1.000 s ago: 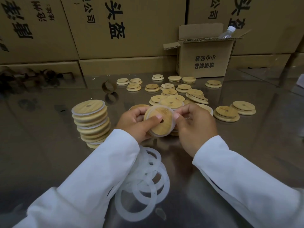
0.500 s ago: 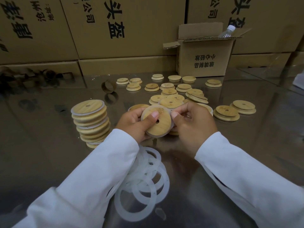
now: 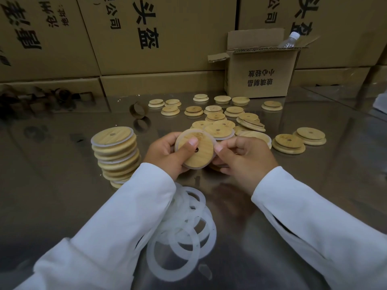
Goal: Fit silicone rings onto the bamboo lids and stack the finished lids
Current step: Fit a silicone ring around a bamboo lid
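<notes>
while the left hand (image 3: 165,152) grips the round bamboo lid (image 3: 201,158), thumb across its face, the right hand (image 3: 245,160) pinches the translucent white silicone ring (image 3: 213,140) at its three o'clock rim. tall stack of ringed lids (image 3: 115,151): nine o'clock of the hands, left nearer.

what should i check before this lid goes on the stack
1. Grip on lid: ok, left hand holds it with the thumb on its face, right hand pinches its rim.
2. Ring seated all round: cannot tell, fingers hide part of the rim.
3. Stack top free: ok.
4. Stack straight: not ok, its lids sit staggered.
5. Way to the stack: ok, nothing stands between.
6. Spare rings: ok, a pile lies by the left sleeve.
</notes>
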`<state>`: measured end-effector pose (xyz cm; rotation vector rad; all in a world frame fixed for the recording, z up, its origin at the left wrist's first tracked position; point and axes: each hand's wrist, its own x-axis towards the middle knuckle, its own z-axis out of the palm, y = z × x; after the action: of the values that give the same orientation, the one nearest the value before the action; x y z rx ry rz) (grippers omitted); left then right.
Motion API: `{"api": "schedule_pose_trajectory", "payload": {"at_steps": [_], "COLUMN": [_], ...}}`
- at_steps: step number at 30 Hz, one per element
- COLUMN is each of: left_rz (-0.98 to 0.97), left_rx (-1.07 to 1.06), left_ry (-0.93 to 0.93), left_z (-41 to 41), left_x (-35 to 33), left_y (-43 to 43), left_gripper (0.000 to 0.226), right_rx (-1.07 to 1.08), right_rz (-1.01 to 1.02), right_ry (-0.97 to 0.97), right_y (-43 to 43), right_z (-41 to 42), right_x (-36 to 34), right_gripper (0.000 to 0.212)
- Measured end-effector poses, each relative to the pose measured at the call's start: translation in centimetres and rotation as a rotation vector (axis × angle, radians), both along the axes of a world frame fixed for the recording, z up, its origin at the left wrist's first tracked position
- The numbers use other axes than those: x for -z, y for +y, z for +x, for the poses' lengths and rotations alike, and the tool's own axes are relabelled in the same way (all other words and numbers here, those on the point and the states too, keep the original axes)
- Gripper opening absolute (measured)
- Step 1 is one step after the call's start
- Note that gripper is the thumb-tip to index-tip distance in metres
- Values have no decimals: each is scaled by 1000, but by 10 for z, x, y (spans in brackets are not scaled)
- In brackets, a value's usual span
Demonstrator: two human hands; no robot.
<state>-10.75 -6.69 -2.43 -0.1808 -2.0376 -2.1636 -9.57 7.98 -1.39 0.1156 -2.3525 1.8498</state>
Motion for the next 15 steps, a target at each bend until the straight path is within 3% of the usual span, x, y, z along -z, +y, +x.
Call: {"api": "schedule_pose_trajectory", "payload": {"at_steps": [4,15], "left_rz": [-34,14], "left_rx": [0,49], "left_ry": [21,10], "left_z": [0,1], "left_x": [0,-4], "left_y": [0,-1], "left_gripper": [9,10], "right_rx": [54,34], "right_rz": [42,-77], "right_ry": [19,-53], "right_y": [1,-1], "right_z": [1,4], "right_x": [0,-7], "right_gripper": [14,23]}}
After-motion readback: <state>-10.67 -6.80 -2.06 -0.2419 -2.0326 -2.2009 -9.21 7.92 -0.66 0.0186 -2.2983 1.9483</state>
